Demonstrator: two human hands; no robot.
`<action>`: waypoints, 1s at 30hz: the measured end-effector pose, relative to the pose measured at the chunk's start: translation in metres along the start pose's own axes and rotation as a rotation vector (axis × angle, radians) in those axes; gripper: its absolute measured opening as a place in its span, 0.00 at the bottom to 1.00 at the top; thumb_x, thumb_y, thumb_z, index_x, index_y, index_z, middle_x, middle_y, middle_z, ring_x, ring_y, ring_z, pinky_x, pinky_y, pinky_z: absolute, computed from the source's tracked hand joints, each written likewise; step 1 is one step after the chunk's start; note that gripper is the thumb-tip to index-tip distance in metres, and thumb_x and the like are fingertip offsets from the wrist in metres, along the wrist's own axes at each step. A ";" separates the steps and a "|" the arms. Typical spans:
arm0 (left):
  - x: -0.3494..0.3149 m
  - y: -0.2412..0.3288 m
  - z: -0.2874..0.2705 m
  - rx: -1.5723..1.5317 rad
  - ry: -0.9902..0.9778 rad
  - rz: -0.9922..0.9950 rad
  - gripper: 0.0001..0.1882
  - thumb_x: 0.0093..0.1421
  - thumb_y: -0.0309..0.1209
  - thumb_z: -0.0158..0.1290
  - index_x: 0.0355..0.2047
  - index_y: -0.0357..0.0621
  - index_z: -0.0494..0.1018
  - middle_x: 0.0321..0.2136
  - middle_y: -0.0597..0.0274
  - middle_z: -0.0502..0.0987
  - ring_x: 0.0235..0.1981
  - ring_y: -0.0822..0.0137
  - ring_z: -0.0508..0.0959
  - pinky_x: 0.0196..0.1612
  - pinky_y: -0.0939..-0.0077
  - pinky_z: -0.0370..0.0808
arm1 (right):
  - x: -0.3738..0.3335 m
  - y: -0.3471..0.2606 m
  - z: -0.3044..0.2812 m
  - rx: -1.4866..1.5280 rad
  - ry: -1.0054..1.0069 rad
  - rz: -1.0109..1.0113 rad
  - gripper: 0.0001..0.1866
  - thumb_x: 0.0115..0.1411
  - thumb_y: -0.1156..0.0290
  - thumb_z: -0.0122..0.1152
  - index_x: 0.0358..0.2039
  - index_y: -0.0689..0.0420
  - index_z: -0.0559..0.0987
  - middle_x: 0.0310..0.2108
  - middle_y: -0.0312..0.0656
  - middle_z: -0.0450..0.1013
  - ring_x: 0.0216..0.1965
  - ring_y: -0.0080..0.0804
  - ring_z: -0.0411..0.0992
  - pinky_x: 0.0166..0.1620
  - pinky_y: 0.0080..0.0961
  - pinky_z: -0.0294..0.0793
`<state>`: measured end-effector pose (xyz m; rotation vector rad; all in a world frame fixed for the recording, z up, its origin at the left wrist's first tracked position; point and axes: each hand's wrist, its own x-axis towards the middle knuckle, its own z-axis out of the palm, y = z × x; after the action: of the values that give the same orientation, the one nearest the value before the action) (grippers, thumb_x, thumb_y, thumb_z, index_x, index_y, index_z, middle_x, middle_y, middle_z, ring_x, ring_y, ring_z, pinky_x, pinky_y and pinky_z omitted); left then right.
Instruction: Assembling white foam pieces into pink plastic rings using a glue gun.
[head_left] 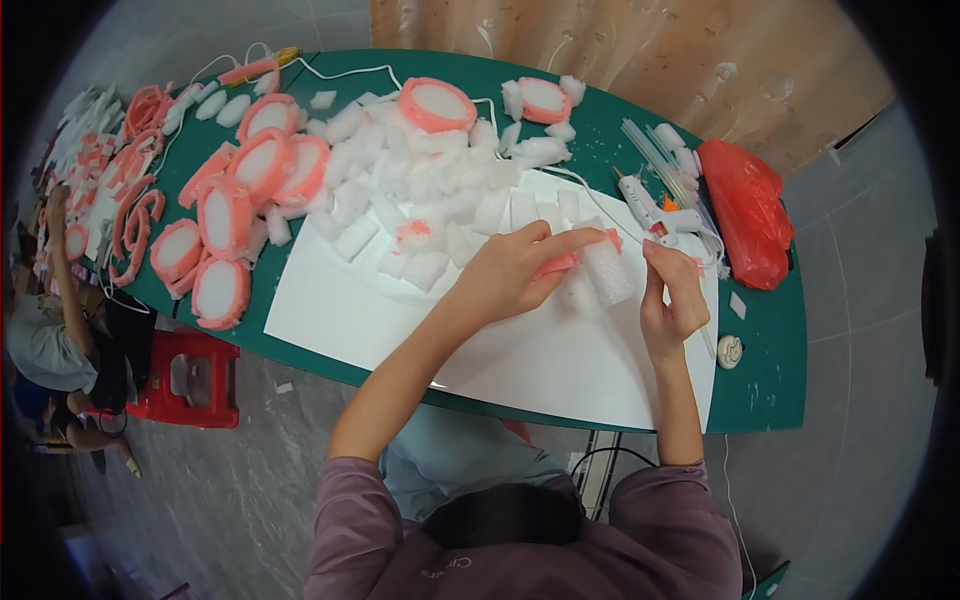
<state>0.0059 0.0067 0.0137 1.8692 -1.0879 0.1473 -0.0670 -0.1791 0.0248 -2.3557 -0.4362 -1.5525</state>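
Note:
Over the white sheet, my left hand is closed on a pink foam strip. Its outstretched index finger reaches a small pink bit at the top of a white foam piece, which leans upright beside the strip. To the right, apart from the foam, my right hand is closed in a pinch; whatever its fingertips hold is too small to make out. Just beyond that hand lies a white hot glue gun with a cord.
White foam pieces are heaped beyond my left hand. Pink-rimmed white foam ovals cover the green table's left side. Clear glue sticks, a red plastic bag and a white roll lie right. Another person sits far left by a red stool.

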 end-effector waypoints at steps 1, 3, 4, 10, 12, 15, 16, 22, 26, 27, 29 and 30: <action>0.000 0.000 -0.001 0.005 0.001 0.002 0.26 0.45 0.24 0.54 0.48 0.56 0.69 0.22 0.58 0.69 0.23 0.58 0.72 0.27 0.70 0.70 | 0.000 0.000 0.001 0.014 0.024 -0.025 0.08 0.41 0.89 0.58 0.23 0.64 0.74 0.23 0.43 0.74 0.24 0.35 0.72 0.28 0.24 0.71; 0.000 0.000 0.000 -0.009 0.009 -0.004 0.27 0.44 0.24 0.54 0.48 0.56 0.69 0.22 0.58 0.69 0.23 0.58 0.72 0.27 0.70 0.70 | -0.004 0.002 0.000 0.070 -0.004 0.082 0.07 0.41 0.89 0.59 0.21 0.64 0.75 0.21 0.43 0.73 0.24 0.34 0.72 0.29 0.22 0.71; 0.001 0.000 0.001 -0.011 0.009 0.001 0.27 0.44 0.24 0.54 0.48 0.56 0.69 0.22 0.58 0.69 0.23 0.58 0.72 0.27 0.70 0.70 | -0.007 0.004 -0.002 0.081 0.012 0.049 0.07 0.41 0.89 0.59 0.21 0.64 0.75 0.21 0.43 0.73 0.24 0.34 0.72 0.29 0.22 0.71; 0.001 -0.003 0.002 -0.013 0.020 -0.001 0.27 0.43 0.24 0.55 0.47 0.55 0.69 0.24 0.56 0.70 0.25 0.58 0.72 0.30 0.71 0.70 | -0.015 0.011 -0.010 0.160 -0.072 0.169 0.02 0.49 0.85 0.55 0.24 0.65 0.74 0.22 0.46 0.73 0.27 0.30 0.73 0.30 0.18 0.70; 0.001 -0.003 0.002 -0.026 0.020 -0.027 0.27 0.42 0.23 0.55 0.47 0.53 0.69 0.25 0.55 0.71 0.26 0.58 0.72 0.31 0.71 0.70 | -0.013 0.008 -0.006 0.253 -0.009 0.273 0.04 0.51 0.84 0.51 0.27 0.65 0.74 0.27 0.47 0.74 0.31 0.32 0.73 0.34 0.21 0.70; 0.002 -0.004 0.002 -0.038 0.037 -0.020 0.27 0.42 0.22 0.54 0.46 0.50 0.69 0.27 0.55 0.72 0.27 0.58 0.73 0.32 0.72 0.71 | -0.006 0.006 0.001 0.116 -0.018 0.240 0.07 0.50 0.85 0.50 0.30 0.64 0.74 0.34 0.47 0.72 0.35 0.38 0.71 0.39 0.26 0.69; 0.002 -0.005 0.003 -0.040 0.036 -0.014 0.27 0.42 0.22 0.54 0.46 0.50 0.69 0.27 0.55 0.72 0.27 0.58 0.73 0.32 0.72 0.71 | -0.004 0.007 0.001 0.127 0.019 0.191 0.07 0.50 0.85 0.50 0.30 0.64 0.74 0.34 0.47 0.72 0.35 0.38 0.71 0.39 0.26 0.69; 0.000 -0.008 0.004 -0.021 0.032 -0.010 0.26 0.42 0.21 0.54 0.45 0.48 0.69 0.32 0.55 0.74 0.28 0.58 0.73 0.34 0.73 0.71 | 0.002 0.044 -0.010 -0.066 -0.075 0.217 0.16 0.46 0.84 0.52 0.37 0.57 0.74 0.40 0.46 0.69 0.43 0.41 0.67 0.45 0.30 0.65; 0.001 -0.008 0.003 -0.025 0.039 0.016 0.26 0.42 0.21 0.54 0.46 0.50 0.69 0.30 0.55 0.73 0.28 0.58 0.73 0.34 0.73 0.71 | 0.009 0.098 -0.026 -0.301 -0.482 0.300 0.22 0.41 0.85 0.54 0.39 0.53 0.74 0.40 0.44 0.67 0.43 0.40 0.64 0.45 0.32 0.62; 0.001 -0.007 0.003 -0.041 0.038 0.005 0.26 0.42 0.21 0.54 0.46 0.50 0.69 0.29 0.55 0.73 0.28 0.58 0.73 0.33 0.73 0.71 | 0.008 0.109 -0.029 -0.417 -0.644 0.316 0.24 0.39 0.85 0.55 0.40 0.53 0.73 0.41 0.44 0.65 0.45 0.40 0.63 0.46 0.33 0.60; 0.000 -0.006 0.004 -0.047 0.037 -0.003 0.26 0.43 0.22 0.54 0.46 0.51 0.69 0.28 0.55 0.72 0.28 0.58 0.73 0.33 0.73 0.71 | 0.005 0.127 -0.032 -0.471 -0.740 0.237 0.25 0.38 0.84 0.56 0.41 0.52 0.73 0.41 0.43 0.65 0.45 0.40 0.62 0.46 0.33 0.60; 0.000 -0.006 0.004 -0.046 0.028 -0.011 0.26 0.43 0.22 0.54 0.46 0.52 0.69 0.27 0.55 0.72 0.27 0.58 0.73 0.32 0.72 0.71 | 0.003 0.134 -0.032 -0.526 -0.821 0.160 0.27 0.37 0.83 0.57 0.42 0.52 0.72 0.40 0.42 0.64 0.45 0.40 0.61 0.46 0.33 0.59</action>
<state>0.0093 0.0052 0.0073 1.8266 -1.0534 0.1402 -0.0390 -0.3140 0.0298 -3.2843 0.0309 -0.6024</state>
